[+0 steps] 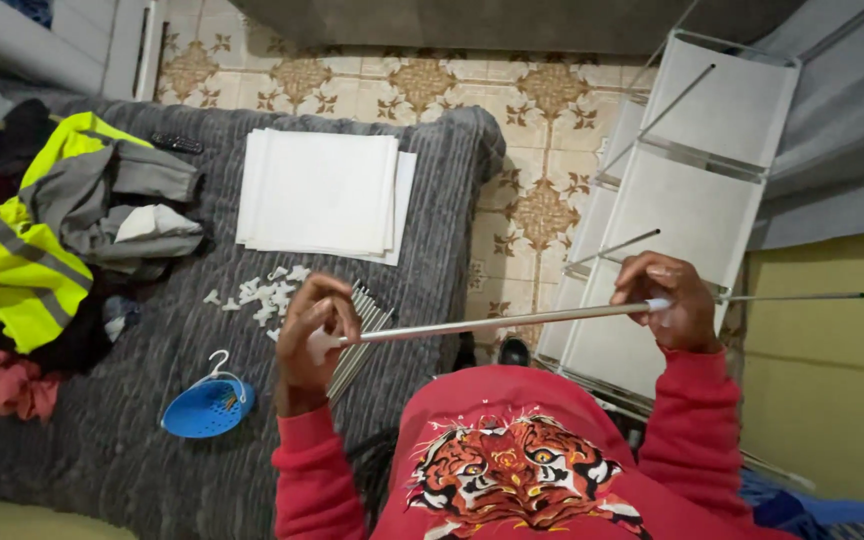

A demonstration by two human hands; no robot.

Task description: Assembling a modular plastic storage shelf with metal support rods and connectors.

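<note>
Patterned beige floor tiles (542, 110) run between a grey ribbed bed cover (152, 400) on our left and a white shelf rack (692, 200) with metal rods on our right. We note the rack stands on the floor just beside the bed, its fabric panels stretched between thin poles. On the bed cover lies a heap of clothing, with a yellow and grey high-visibility jacket (22, 250) on top. A stack of white panels (322, 190) lies flat near the far edge of the bed. A blue plastic strainer (204, 408) with a white hook sits nearer to us. A bundle of metal rods (362, 340) lies beside a scatter of small white plastic connectors (262, 295).

We hold one long metal rod (502, 321) level across our chest, above the gap between bed and rack. Our left hand (314, 335) is closed around its left end, where a white connector (324, 343) sits on the rod. Our right hand (672, 300) is closed around the right end, fingers curled over another white piece.
</note>
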